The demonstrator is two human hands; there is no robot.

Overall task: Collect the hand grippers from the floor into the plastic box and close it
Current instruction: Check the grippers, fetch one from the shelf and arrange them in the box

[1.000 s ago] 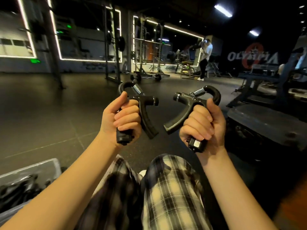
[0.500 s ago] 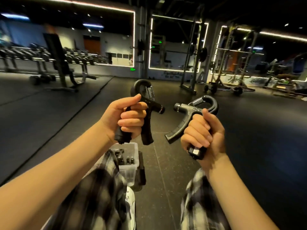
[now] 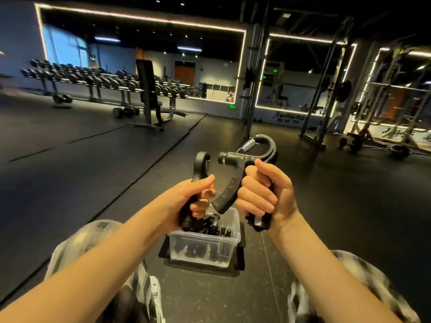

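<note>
Two hand grippers held above an open box

Left hand (image 3: pixel 186 199) grips one black hand gripper (image 3: pixel 198 173), right hand (image 3: pixel 265 194) another (image 3: pixel 235 173), over a clear plastic box (image 3: pixel 203 250) holding more, on the dark floor (image 3: pixel 116 164).

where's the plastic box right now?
Head view, lower centre: the plastic box sits on the floor between the person's legs, just below the left hand and right hand.

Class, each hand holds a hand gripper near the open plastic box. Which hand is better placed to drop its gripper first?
Probably the left hand: the left gripper seems to hang over the plastic box opening, while the right hand holds the right gripper past its right rim.
</note>
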